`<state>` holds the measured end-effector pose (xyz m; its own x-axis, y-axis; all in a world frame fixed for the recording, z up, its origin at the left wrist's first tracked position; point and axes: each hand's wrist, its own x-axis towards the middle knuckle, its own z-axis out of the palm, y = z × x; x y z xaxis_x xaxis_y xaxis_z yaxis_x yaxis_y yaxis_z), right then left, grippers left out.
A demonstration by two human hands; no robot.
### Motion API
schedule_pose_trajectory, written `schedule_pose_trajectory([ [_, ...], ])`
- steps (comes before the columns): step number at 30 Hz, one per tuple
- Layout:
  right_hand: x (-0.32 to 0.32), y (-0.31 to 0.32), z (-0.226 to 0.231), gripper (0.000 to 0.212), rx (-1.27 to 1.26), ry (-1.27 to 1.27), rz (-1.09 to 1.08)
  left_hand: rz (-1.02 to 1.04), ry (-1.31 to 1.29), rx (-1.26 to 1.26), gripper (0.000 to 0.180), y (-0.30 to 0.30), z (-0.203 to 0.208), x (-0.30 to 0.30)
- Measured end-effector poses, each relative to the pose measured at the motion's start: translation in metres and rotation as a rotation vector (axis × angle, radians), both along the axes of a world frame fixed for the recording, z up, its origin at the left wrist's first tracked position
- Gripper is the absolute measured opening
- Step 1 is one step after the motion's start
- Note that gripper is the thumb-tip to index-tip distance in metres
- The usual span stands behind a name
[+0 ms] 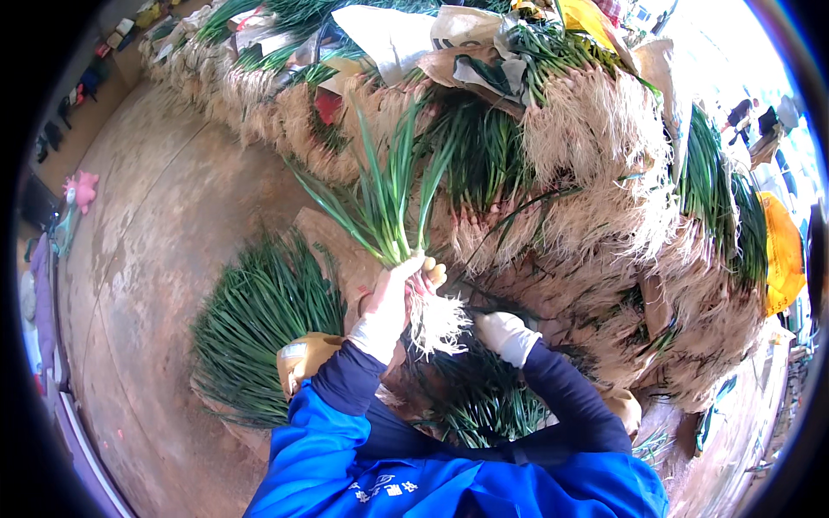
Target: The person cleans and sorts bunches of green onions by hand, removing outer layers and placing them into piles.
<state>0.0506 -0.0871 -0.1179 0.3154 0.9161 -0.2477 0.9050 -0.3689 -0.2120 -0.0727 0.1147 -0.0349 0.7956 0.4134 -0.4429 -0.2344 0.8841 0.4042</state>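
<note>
Bunch: while its green leaves fan up and away from the person, the bunch (pixel 396 233) stands in mid-view, held off the ground, its pale roots (pixel 437 325) hanging below the fist.
Left hand: closed around the bunch at the base of the leaves; the left hand (pixel 404 281) has its fingertips showing on the right side of the stems. Grip narrow, holding the bunch.
Right hand: apart from the bunch, just right of the roots; the right hand (pixel 507 335) shows mostly its back. Fingers hidden, so cannot tell how wide the grip is or whether anything is in it.
Sleeves: dark blue, ending at white cuffs; bright blue garment (pixel 466 492) along the lower edge.
Near leaves: dark green leaves (pixel 488 406) lie below the right hand, close to the person's body.
Left pile: a broad pile (pixel 259 332) of green leaves on the ground, left of the left forearm.
Stack: a large stack (pixel 596 138) of similar bunches runs from top left round to the right, many with pale roots outward.
Covers: a white sheet (pixel 384 39) lies on the stack's top; a yellow sack (pixel 783 255) at its far right.
Floor: brown floor (pixel 164 207) at left; pink toy (pixel 84 192) beyond, near the rim.
</note>
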Motion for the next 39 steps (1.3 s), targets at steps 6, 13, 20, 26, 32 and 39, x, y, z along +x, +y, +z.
schedule_pose_trajectory([
  [6, 0.008, 0.069, 0.073, 0.051, 0.396, 1.251, -0.374, -0.085, -0.073, -0.045, 0.009, 0.011, -0.021, -0.016],
  [13, -0.003, 0.146, 0.049, 0.021, 0.630, 1.289, -0.749, -0.343, -0.422, -0.026, 0.016, 0.009, -0.012, -0.012],
  [20, 0.013, 0.123, 0.066, 0.043, 0.571, 1.998, -0.674, -0.295, -0.415, -0.257, 0.017, 0.006, 0.000, -0.021],
  [26, -0.002, 0.138, 0.082, 0.031, 0.600, 1.628, -0.597, -0.247, -0.483, -0.246, 0.013, 0.004, 0.007, -0.019],
  [32, 0.017, 0.089, 0.015, 0.023, 0.209, -0.107, -0.210, -0.277, -0.428, -0.293, 0.010, 0.000, -0.008, -0.025],
  [39, 0.026, 0.108, 0.113, 0.040, 0.387, 0.621, -0.520, -0.374, -0.341, -0.304, 0.015, 0.002, 0.022, -0.030],
])
